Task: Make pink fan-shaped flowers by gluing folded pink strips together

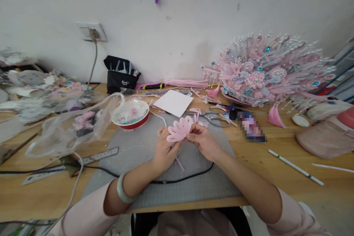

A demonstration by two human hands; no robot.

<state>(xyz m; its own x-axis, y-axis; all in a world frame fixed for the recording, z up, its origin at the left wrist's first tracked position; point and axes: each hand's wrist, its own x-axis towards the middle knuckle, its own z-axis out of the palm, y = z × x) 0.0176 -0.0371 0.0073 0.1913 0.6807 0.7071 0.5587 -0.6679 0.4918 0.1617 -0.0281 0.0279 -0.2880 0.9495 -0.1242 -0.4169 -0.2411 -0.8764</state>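
Note:
Both hands hold a pink fuzzy looped flower piece (180, 128) above a grey cutting mat (138, 147). My left hand (164, 151) is closed on its lower left edge, and a pink stem hangs down below that hand. My right hand (202, 141) pinches its right side with fingers pressed together. A pale bangle (121, 190) sits on my left wrist. A black cable (182, 179) runs across the mat under my forearms.
Scissors (214, 118), white paper (173, 103), a red-rimmed bowl (131, 115), a metal ruler (91, 158) and plastic bags (74, 125) surround the mat. A big pink beaded headdress (262, 72) stands back right. A phone (251, 127) and a white stick (294, 167) lie right.

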